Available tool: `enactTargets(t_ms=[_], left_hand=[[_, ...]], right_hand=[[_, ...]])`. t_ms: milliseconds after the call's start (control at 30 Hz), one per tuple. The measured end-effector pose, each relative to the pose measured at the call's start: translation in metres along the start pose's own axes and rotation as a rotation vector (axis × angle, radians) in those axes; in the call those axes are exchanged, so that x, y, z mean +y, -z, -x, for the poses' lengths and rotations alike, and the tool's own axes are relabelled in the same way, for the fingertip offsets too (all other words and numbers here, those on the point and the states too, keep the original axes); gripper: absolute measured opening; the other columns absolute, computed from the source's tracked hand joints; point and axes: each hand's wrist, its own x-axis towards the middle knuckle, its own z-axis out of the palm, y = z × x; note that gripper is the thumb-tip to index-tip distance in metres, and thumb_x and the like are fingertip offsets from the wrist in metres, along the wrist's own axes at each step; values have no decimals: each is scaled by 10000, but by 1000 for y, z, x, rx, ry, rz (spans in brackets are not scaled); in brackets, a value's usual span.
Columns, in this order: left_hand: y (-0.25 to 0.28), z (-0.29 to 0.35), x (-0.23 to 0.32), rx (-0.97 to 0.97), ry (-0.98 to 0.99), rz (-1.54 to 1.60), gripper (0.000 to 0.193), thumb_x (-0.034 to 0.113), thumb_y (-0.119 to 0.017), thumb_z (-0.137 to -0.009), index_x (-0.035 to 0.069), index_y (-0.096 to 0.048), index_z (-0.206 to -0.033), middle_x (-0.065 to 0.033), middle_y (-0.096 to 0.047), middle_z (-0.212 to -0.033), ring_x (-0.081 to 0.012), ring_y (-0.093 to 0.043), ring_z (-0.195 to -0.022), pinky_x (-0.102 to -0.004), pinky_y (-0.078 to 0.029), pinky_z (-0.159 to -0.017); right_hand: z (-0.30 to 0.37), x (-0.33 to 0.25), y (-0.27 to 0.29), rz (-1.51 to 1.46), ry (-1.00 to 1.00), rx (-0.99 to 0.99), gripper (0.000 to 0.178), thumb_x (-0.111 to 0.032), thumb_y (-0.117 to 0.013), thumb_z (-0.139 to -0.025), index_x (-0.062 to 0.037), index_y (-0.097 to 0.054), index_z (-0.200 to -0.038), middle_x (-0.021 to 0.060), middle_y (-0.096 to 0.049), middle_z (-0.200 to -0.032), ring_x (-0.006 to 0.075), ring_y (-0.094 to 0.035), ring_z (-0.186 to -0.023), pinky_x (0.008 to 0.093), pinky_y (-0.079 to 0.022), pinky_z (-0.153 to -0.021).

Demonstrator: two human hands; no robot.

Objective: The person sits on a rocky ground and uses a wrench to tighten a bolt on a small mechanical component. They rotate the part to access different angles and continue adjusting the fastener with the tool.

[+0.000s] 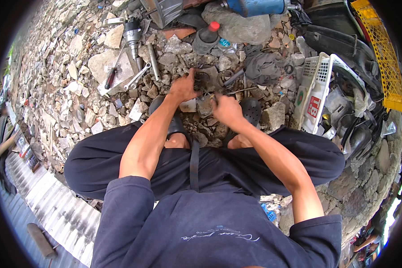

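Between my feet, my left hand (183, 88) is closed against a dark, greasy part (202, 81), its thumb and fingertips around the near side. The part's exact kind is hard to make out against the ground. Just to the right and nearer to me, my right hand (227, 109) is curled into a fist, and whatever it grips is mostly hidden. Beyond it lie a thin metal rod (242, 90) and a short dark cylinder (233, 77). A combination wrench (137, 76), a screwdriver (110, 78) and a metal tube (153, 62) rest to the left of my left hand.
Loose broken stones surround my dark clogs (251, 110). Ahead are a silver cylindrical device (131, 35), a red-capped bottle (208, 33), a grey rag (264, 67) and a blue cylinder (257, 7). A white plastic crate (309, 100) and a yellow crate (382, 58) stand right.
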Motion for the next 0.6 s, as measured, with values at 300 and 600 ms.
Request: enactTargets(t_ms=[300,600], left_hand=[[7,-1,6,17,24,41,940,459,-770,-690,112,-259,-1399,-257,-632,-1109,-441,-624,-1011,-498,-487,-919],[12,4,6,-24,45,40,946,457,-759,-718,79,-241,-1413,-253,-618,-1151,-418,-609,-1066,-477,-446,-994]], right_hand=[[4,-11,-28,-945,-541,-240,383,-275,-673,-852,-13,-592,-1118,81,-560,-747,162,-525,-553,327,-396,-464],[18,-18,-5,202,54,29,506,-51,-560,-820,13,-415,-1300,247,-583,-1044,414,-679,-714,488,-557,-608]])
